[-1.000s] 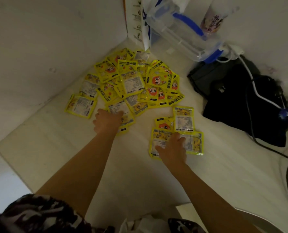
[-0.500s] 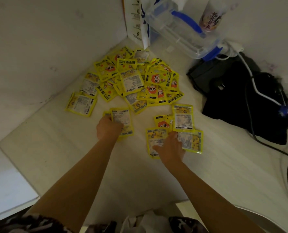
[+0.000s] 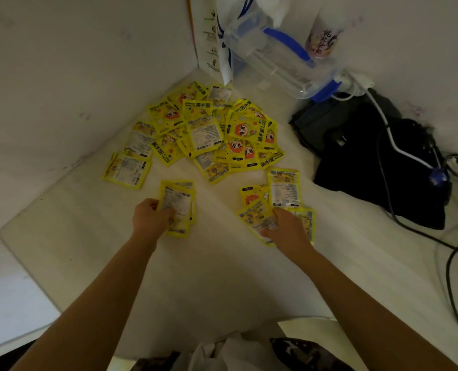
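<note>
A heap of several yellow sachets lies in the corner of a white table. My left hand grips a small stack of yellow sachets, pulled clear of the heap toward me. My right hand pinches a tilted sachet in a smaller group at the right. That group includes an upright sachet with its white label up and another with an orange face. One more sachet lies apart at the left.
A clear plastic box with blue clips leans in the back corner beside a white carton and a printed cup. Black cloth with white and black cables fills the right side. Walls close the left and back.
My left hand has drawn a stack of sachets out of the heap toward me and to the right. My right hand has lifted and turned one sachet in the right-hand group.
</note>
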A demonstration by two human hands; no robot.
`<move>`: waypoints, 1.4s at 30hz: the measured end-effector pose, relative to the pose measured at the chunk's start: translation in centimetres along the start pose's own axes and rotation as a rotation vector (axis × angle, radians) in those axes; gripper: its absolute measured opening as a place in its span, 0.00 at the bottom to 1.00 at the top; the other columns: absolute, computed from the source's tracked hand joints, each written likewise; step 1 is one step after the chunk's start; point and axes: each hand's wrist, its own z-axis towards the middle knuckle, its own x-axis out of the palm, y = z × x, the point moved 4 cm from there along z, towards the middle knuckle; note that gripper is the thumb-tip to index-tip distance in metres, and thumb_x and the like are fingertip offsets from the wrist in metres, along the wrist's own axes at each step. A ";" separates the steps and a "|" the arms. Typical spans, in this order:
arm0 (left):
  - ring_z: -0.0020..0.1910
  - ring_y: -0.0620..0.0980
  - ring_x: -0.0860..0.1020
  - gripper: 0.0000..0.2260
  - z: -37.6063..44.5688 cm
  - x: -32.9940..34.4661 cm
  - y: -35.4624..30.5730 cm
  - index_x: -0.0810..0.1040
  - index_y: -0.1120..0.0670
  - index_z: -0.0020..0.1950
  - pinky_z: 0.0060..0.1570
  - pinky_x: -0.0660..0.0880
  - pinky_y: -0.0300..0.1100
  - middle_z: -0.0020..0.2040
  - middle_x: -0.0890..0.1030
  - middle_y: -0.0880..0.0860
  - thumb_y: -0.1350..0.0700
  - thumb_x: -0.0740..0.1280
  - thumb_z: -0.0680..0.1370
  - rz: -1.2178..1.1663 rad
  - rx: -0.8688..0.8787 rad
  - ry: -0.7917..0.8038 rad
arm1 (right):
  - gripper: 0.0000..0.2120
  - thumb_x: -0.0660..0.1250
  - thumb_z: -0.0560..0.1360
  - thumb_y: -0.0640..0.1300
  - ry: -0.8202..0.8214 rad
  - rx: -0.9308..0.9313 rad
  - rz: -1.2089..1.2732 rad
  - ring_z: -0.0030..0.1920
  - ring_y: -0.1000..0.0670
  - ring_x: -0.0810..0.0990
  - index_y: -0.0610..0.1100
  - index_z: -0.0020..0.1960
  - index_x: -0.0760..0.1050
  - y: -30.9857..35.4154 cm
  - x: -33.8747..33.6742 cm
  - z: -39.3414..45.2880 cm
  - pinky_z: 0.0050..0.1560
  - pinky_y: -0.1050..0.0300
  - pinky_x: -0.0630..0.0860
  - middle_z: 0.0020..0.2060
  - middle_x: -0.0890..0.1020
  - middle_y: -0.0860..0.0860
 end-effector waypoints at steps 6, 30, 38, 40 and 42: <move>0.42 0.56 0.78 0.10 0.6 -0.3 0.9 0.78 0.61 0.51 0.40 0.74 0.47 0.42 0.79 0.57 0.61 0.71 0.72 -0.046 -0.061 -0.059 | 0.24 0.70 0.73 0.46 0.047 0.052 -0.274 0.60 0.40 0.76 0.45 0.67 0.70 -2.4 -4.4 1.0 0.56 0.50 0.74 0.62 0.76 0.42; 0.40 0.59 0.80 0.15 2.1 2.0 2.3 0.80 0.56 0.44 0.42 0.81 0.55 0.47 0.79 0.59 0.49 0.73 0.63 0.206 -0.048 -0.108 | 0.23 0.73 0.64 0.51 -0.155 0.318 0.140 0.52 0.40 0.79 0.43 0.56 0.77 -3.7 -4.2 9.2 0.57 0.47 0.77 0.55 0.78 0.40; 0.43 0.59 0.80 0.20 2.2 2.3 2.2 0.79 0.57 0.47 0.45 0.80 0.53 0.46 0.80 0.60 0.48 0.72 0.61 0.196 -0.056 -0.084 | 0.21 0.75 0.65 0.47 -0.149 0.322 0.192 0.56 0.38 0.78 0.38 0.54 0.78 -2.1 -4.3 8.6 0.58 0.44 0.76 0.52 0.81 0.39; 0.45 0.59 0.80 0.18 0.9 1.9 0.7 0.80 0.58 0.49 0.46 0.80 0.52 0.46 0.81 0.59 0.50 0.73 0.64 0.209 -0.043 -0.071 | 0.17 0.75 0.67 0.43 -0.155 0.319 0.235 0.53 0.39 0.80 0.38 0.53 0.78 -1.7 -4.4 8.4 0.56 0.46 0.78 0.51 0.82 0.39; 0.45 0.59 0.80 0.14 0.1 1.8 -0.2 0.79 0.60 0.50 0.45 0.78 0.49 0.45 0.82 0.58 0.55 0.74 0.68 0.194 -0.034 -0.052 | 0.16 0.75 0.67 0.41 -0.159 0.310 0.263 0.53 0.40 0.81 0.38 0.54 0.79 -1.4 -4.4 8.3 0.55 0.48 0.78 0.51 0.82 0.40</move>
